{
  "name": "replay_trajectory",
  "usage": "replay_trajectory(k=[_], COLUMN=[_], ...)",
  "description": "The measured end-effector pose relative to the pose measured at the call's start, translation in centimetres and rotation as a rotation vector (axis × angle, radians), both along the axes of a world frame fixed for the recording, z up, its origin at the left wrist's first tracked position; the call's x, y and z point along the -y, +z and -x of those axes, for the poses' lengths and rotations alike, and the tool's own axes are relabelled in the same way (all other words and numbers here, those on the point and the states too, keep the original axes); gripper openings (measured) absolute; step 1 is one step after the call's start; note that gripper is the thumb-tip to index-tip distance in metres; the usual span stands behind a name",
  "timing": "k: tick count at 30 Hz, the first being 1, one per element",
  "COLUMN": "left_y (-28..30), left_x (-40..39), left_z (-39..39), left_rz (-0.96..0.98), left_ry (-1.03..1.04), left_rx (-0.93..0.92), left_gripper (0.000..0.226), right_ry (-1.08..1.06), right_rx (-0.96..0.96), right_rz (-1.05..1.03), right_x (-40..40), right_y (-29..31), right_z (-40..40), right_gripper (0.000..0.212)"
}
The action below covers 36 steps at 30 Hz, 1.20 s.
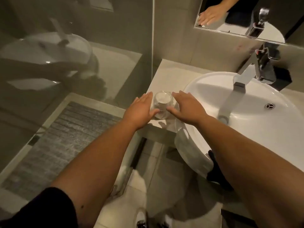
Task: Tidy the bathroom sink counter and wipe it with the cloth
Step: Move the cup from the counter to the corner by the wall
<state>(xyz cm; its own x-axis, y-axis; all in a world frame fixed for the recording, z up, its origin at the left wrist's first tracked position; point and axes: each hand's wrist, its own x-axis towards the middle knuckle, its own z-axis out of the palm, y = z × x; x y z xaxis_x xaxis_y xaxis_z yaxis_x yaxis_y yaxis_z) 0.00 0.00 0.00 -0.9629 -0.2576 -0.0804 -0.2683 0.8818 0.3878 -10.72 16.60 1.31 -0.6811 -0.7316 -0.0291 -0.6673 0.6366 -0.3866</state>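
A clear drinking glass [162, 104] stands on the pale counter [166, 76], close to its front edge and just left of the basin. My left hand [139, 111] is against the glass's left side and my right hand [185, 107] against its right side. The fingers of both hands are stretched out flat and apart, and the thumbs reach in toward the glass's lower part. Neither hand is wrapped around it. No cloth is in view.
A white round basin [255, 122] with a drain [270, 106] fills the right side, under a chrome tap [243, 79]. A mirror [238, 17] hangs above. A glass shower partition [82, 63] borders the counter's left edge, with a grey mat [62, 142] below.
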Motion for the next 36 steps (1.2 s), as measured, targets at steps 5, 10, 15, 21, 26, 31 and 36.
replay_trajectory(k=[5,10,15,21,26,31,36], left_y=[-0.6,0.4,5.3,10.0,10.8,9.8,8.6], left_x=[0.2,0.1,-1.1,-6.2,-13.3,-21.5,-29.0], left_z=[1.0,1.3,1.2,1.7,3.7,7.8,14.4], left_rz=[-0.08,-0.148,-0.157,-0.104,-0.139,-0.211,-0.228], left_ry=[0.016,0.068,0.048,-0.105,-0.227,-0.353,-0.473], left_rx=[-0.001,-0.124,-0.19,-0.206,-0.252,-0.238,-0.253], left_gripper=[0.051,0.039,0.037,0.036,0.038,0.04,0.04], right_ry=[0.006,-0.085,-0.132,-0.258,-0.42,-0.59,-0.703], right_rx=[-0.033,-0.007,0.011,-0.025,-0.049,-0.041,-0.04], right_rz=[-0.056,0.102,0.241,0.255,0.257,0.253,0.234], right_x=[1.5,2.1,0.6,-5.9,-13.3,-21.8,-29.5], right_y=[-1.2,-0.5,4.2,8.4,9.6,9.1,8.3], right_z=[0.6,0.0,-1.3,-2.6,-2.9,-1.3,3.5], right_gripper=[0.061,0.05,0.047,0.048,0.045,0.044,0.044])
